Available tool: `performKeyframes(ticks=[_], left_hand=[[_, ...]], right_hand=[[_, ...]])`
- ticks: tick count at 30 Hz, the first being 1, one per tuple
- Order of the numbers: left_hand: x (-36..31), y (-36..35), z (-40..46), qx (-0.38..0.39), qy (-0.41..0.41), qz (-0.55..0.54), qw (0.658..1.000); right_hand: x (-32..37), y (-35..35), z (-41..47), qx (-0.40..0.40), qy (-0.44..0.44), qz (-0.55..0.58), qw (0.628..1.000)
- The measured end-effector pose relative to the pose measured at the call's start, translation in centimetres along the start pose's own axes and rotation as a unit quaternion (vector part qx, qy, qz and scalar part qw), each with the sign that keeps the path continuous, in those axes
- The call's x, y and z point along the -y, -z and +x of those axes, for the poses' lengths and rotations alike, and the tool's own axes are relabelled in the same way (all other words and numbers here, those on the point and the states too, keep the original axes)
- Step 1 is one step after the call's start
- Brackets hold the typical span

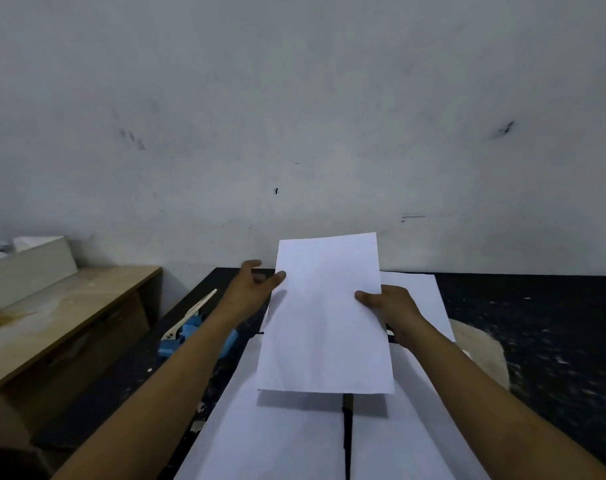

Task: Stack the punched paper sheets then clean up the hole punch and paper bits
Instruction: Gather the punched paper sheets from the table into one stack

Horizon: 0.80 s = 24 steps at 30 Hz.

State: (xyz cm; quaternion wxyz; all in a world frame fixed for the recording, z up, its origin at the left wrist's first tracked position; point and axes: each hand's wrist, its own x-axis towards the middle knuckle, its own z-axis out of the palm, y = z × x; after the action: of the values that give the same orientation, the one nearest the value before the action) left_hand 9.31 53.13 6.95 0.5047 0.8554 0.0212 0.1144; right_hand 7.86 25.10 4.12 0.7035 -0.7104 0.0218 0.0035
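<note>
A white paper sheet [324,313] is held up above the dark table [537,323], tilted away from me. My right hand [393,311] grips its right edge, thumb on top. My left hand [251,291] is at the sheet's upper left edge with spread fingers, the thumb just touching the edge. More white sheets lie flat below: one at the near left [270,438], one at the near right [409,441], another behind my right hand [423,296]. A blue hole punch [182,336] with a cream handle lies left of my left forearm. Small paper bits [197,424] dot the table.
A wooden side bench [62,313] stands lower at the left, with a white board [35,261] leaning at its back. A grey wall [294,116] closes off the far side. A pale worn patch [481,344] marks the table at the right.
</note>
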Motion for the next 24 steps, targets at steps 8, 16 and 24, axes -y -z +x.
performKeyframes(ticks=[8, 16, 24], left_hand=[[-3.2, -7.8, -3.0, 0.106, 0.045, -0.181, 0.977], [-7.9, -15.4, -6.4, 0.167, -0.019, -0.236, 0.957], [-12.9, -24.3, -9.8, 0.222, 0.033, -0.276, 0.935]], right_hand=[[1.5, 6.9, -2.2, -0.054, 0.051, 0.006, 0.997], [2.4, 15.7, -6.2, -0.121, 0.082, 0.015, 0.989], [1.9, 25.5, -10.3, -0.218, 0.055, 0.005, 0.974]])
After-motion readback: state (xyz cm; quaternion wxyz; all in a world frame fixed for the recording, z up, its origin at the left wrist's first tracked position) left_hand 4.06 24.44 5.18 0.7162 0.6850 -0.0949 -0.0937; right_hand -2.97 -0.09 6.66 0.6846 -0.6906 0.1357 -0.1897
